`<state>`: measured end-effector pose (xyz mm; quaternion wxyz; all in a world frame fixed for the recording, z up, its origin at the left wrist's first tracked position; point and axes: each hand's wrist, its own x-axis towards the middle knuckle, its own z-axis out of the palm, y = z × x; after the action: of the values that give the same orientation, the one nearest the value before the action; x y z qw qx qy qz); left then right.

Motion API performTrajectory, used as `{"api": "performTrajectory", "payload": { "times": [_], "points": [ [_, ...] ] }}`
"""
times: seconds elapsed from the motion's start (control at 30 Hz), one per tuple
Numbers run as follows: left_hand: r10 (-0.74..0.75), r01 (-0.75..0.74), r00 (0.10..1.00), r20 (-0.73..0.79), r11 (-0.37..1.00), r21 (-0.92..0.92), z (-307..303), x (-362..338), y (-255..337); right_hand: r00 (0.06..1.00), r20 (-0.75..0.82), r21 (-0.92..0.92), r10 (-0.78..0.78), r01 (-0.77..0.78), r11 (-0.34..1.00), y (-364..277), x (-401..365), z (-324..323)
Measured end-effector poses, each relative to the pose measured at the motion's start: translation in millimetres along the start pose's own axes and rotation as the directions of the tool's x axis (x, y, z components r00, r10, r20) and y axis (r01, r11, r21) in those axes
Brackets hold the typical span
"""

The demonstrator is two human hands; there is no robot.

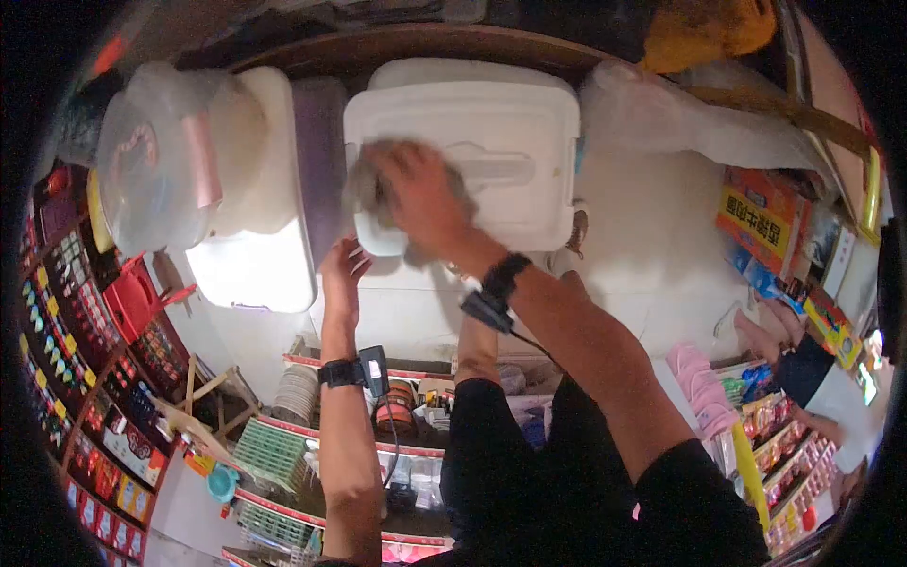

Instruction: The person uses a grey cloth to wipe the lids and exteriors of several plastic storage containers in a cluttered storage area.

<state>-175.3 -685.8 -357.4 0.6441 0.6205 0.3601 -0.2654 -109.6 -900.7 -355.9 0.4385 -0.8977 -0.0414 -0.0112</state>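
A large white plastic bin lid (463,113) lies in the upper middle. On its left part my right hand (420,194) presses a blurred grey cloth (458,189), with the fingers bent over it. Below the lid's left corner is my left hand (342,269), raised near the edge with its fingers apart and nothing in it. Both wrists wear black bands with small devices.
To the left stand a white lid (255,269) and a clear round container (156,180). A red stool (137,298) is beside stocked shelves. Shelves with green baskets (269,458) are below. At right are an orange box (756,217) and another person's legs (765,335).
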Motion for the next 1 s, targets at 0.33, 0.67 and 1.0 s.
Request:
{"api": "performTrajectory", "payload": {
  "times": [0.33, 0.67, 1.0],
  "points": [
    [-0.153, 0.151, 0.988, 0.018, 0.938, -0.313, 2, 3, 6, 0.974, 0.111, -0.098, -0.198, 0.209, 0.973, -5, 2, 40],
    [-0.059, 0.084, 0.995, 0.084, 0.940, -0.330, -8, 4, -18, 0.968, 0.108, -0.047, -0.228, 0.234, 0.971, 1, -12, 38],
    [-0.197, 0.137, 0.980, -0.004, 0.694, -0.707, -13, -7, -21, 0.897, 0.225, -0.074, -0.380, 0.404, 0.912, -14, -17, 54]
  ]
}}
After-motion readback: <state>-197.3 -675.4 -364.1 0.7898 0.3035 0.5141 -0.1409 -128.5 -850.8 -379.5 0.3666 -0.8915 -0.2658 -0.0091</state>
